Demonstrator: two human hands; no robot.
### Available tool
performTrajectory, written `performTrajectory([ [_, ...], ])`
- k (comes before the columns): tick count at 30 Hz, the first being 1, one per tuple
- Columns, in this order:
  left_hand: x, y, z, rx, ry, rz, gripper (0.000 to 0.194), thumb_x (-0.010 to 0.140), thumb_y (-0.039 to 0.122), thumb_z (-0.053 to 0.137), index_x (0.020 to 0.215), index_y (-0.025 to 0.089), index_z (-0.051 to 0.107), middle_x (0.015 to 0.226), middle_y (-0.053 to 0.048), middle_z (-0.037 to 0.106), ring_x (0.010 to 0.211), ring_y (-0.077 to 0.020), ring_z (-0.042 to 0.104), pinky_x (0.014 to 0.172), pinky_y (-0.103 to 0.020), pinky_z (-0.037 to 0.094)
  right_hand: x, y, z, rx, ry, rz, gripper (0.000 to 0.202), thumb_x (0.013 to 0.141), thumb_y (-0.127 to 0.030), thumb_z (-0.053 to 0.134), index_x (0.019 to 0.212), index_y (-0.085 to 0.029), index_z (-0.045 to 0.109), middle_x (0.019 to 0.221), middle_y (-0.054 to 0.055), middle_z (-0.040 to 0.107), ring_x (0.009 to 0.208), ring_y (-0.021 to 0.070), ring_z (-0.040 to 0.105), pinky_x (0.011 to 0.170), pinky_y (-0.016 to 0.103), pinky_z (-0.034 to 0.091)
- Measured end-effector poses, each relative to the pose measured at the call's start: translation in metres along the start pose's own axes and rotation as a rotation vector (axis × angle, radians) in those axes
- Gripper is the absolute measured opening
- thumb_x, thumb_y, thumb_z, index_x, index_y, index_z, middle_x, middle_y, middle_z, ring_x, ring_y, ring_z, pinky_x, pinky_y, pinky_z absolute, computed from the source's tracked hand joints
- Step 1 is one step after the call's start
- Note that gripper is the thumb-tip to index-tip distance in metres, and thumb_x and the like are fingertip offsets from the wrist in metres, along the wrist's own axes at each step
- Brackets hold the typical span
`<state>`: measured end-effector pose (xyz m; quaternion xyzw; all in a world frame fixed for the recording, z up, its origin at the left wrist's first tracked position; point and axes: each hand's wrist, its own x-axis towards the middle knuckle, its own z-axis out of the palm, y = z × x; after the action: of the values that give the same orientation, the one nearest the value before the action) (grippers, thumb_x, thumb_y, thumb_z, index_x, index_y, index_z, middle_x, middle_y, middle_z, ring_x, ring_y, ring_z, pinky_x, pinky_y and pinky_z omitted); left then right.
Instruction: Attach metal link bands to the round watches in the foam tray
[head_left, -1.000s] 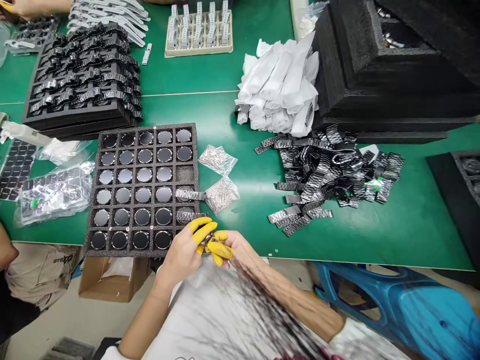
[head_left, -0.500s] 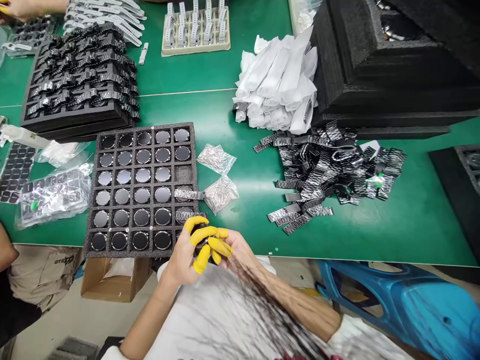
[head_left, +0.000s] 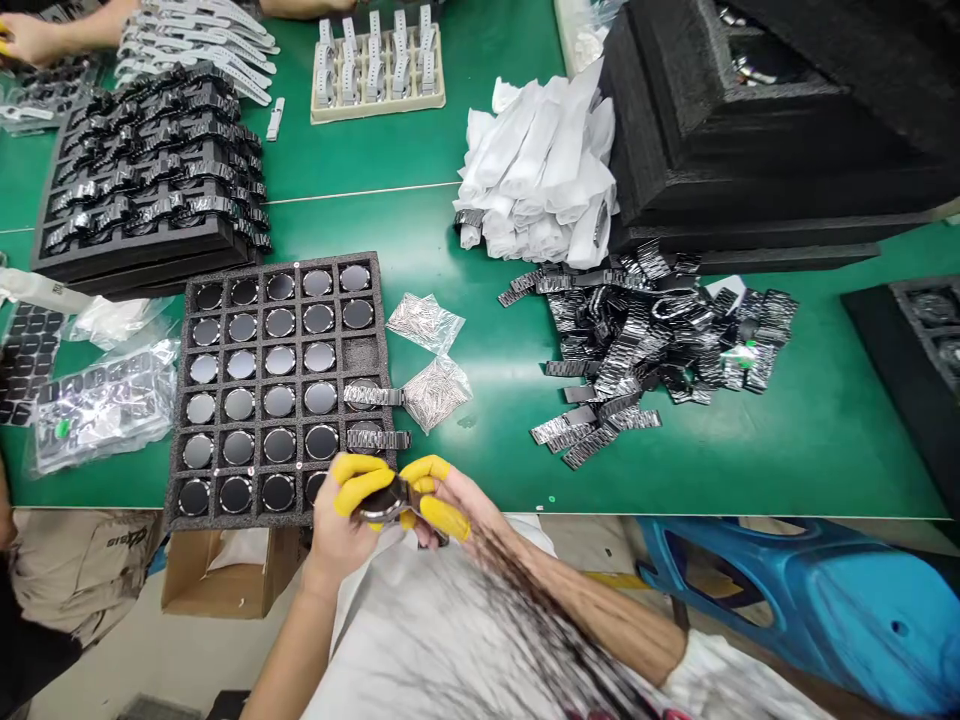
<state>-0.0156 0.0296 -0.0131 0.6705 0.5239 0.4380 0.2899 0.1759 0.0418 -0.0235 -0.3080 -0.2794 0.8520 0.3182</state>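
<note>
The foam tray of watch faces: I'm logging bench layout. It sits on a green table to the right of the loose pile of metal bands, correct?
Not quite. The head view shows the foam tray on the green table, but left of the pile of metal bands, not right.

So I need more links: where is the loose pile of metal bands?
The pile of metal bands lies right of centre on the green table, just below the white wrapped bundles.

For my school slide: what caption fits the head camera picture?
Two hands in yellow fingertip covers hold a watch case beside a foam tray.
</note>
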Motion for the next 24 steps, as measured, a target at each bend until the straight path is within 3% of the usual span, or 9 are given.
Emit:
performTrajectory([
  [2,0.005,0.006,-0.006,-0.047,0.270,-0.103,0.015,0.091,0.039,0.080,0.097,0.028,0.071,0.103,-0.004,0.070,0.086,-0.0210,0.070,0.075,-0.037,0.061,-0.003,-0.008,-0.001,-0.212,-0.108,-0.075,0.045,0.086,-0.053,0.082,0.113,-0.023,0.063,0.094,0.000,0.070,0.072,0.0129,0.061,0.066,0.025,0.052],
  [4,0.010,0.014,-0.014,-0.133,0.483,-0.216,0.025,0.093,0.050,0.076,0.099,0.027,0.068,0.107,-0.003,0.072,0.082,-0.0204,0.072,0.074,-0.039,0.062,-0.007,-0.013,-0.004,-0.465,-0.179,-0.081,0.028,0.092,-0.043,0.077,0.107,-0.022,0.066,0.089,-0.001,0.068,0.073,0.0128,0.058,0.067,0.024,0.049],
  [6,0.011,0.018,-0.021,-0.219,0.531,-0.296,0.029,0.099,0.055,0.068,0.108,0.028,0.064,0.108,-0.003,0.074,0.074,-0.0195,0.073,0.073,-0.042,0.063,-0.010,-0.012,-0.008,-0.620,-0.216,-0.002,0.016,0.100,-0.036,0.064,0.097,-0.021,0.067,0.074,-0.004,0.063,0.061,0.0112,0.054,0.059,0.023,0.042],
  [9,0.004,0.016,-0.025,-0.302,0.338,-0.343,0.026,0.095,0.050,0.074,0.104,0.029,0.062,0.107,-0.005,0.077,0.064,-0.0187,0.071,0.065,-0.041,0.063,-0.012,-0.003,-0.013,-0.504,-0.164,0.120,0.019,0.102,-0.041,0.059,0.101,-0.022,0.062,0.069,-0.005,0.065,0.047,0.0090,0.048,0.048,0.021,0.037],
  [13,-0.012,0.007,-0.009,-0.327,-0.165,-0.377,0.026,0.087,0.043,0.083,0.101,0.026,0.068,0.115,-0.010,0.078,0.088,-0.0246,0.076,0.079,-0.043,0.063,-0.008,0.000,-0.014,-0.134,0.016,0.124,0.044,0.091,-0.060,0.071,0.107,-0.025,0.050,0.063,-0.007,0.068,0.038,0.0093,0.046,0.039,0.019,0.035],
  [15,-0.020,0.003,0.003,-0.341,-0.329,-0.479,0.030,0.087,0.040,0.084,0.108,0.025,0.068,0.109,-0.008,0.078,0.093,-0.0231,0.074,0.083,-0.038,0.061,-0.004,-0.005,-0.017,-0.095,0.016,0.135,0.047,0.089,-0.063,0.072,0.105,-0.025,0.049,0.057,-0.008,0.066,0.035,0.0103,0.047,0.038,0.019,0.033],
  [19,-0.032,-0.003,0.020,-0.572,-0.244,-0.758,0.039,0.091,0.049,0.079,0.114,0.025,0.061,0.092,-0.002,0.075,0.075,-0.0163,0.068,0.070,-0.029,0.053,0.016,-0.029,-0.049,-0.333,0.117,-0.010,0.044,0.096,-0.062,0.065,0.112,-0.022,0.060,0.075,0.000,0.074,0.048,0.0125,0.057,0.046,0.022,0.040],
  [22,-0.035,-0.005,0.021,-0.736,-0.221,-0.847,0.054,0.089,0.052,0.081,0.128,0.024,0.058,0.084,-0.001,0.075,0.066,-0.0138,0.062,0.064,-0.026,0.048,0.043,-0.055,-0.094,-0.834,0.420,-0.330,0.028,0.098,-0.047,0.068,0.110,-0.021,0.071,0.101,0.007,0.073,0.079,0.0183,0.065,0.070,0.030,0.052],
  [24,-0.034,-0.004,0.018,-0.773,-0.230,-0.882,0.060,0.087,0.050,0.084,0.134,0.023,0.058,0.086,-0.002,0.076,0.064,-0.0124,0.059,0.063,-0.025,0.046,0.061,-0.072,-0.121,-1.177,0.457,-0.351,0.018,0.100,-0.035,0.066,0.106,-0.021,0.075,0.108,0.009,0.068,0.084,0.0206,0.062,0.079,0.034,0.051],
])
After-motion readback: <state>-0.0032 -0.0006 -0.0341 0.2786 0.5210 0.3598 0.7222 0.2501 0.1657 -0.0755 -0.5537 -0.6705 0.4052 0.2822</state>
